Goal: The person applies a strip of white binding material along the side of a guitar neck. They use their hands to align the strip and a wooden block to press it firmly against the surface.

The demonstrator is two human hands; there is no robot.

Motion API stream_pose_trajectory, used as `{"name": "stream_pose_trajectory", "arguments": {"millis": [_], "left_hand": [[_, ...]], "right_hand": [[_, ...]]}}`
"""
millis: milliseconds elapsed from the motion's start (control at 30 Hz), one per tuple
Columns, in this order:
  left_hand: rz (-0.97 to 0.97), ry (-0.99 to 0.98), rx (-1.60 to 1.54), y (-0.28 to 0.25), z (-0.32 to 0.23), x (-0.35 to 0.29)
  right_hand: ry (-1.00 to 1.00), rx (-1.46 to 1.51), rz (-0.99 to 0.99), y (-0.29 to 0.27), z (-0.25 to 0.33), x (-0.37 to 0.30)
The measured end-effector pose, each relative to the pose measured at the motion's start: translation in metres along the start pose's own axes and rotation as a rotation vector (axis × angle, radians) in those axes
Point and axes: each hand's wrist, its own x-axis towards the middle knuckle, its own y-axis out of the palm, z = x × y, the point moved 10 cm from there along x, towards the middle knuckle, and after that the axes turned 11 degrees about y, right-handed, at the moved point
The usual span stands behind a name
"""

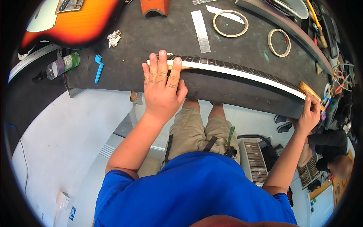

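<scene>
A guitar neck (242,72) with a dark fretboard and a pale edge lies on its side along the near part of the dark workbench (143,38). My left hand (162,87) presses flat over its left end, fingers spread across the frets. At the neck's right end, by the wooden headstock (309,90), my right hand (310,113) grips it from below at the bench edge.
A sunburst guitar body (72,22) lies at the back left. A spray bottle (58,66), a blue tool (99,67), a crumpled rag (114,38), a metal ruler (200,30), two tape rings (230,23) (280,42) and an orange block (154,6) sit on the bench.
</scene>
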Motion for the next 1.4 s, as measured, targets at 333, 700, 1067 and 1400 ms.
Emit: {"name": "stream_pose_trajectory", "arguments": {"millis": [333, 700, 1067, 1400], "left_hand": [[0.003, -0.006, -0.001, -0.002, -0.003, 0.003], [0.091, -0.046, -0.019, 0.004, -0.01, 0.01], [0.117, -0.054, -0.006, 0.004, -0.016, 0.013], [0.182, -0.061, -0.037, 0.01, -0.037, 0.02]], "right_hand": [[0.01, -0.024, -0.049, -0.003, -0.005, 0.001], [0.013, -0.016, -0.106, -0.004, -0.007, 0.0], [0.016, -0.13, -0.181, -0.001, 0.01, -0.005], [0.009, -0.088, -0.163, -0.002, 0.002, -0.002]]}}
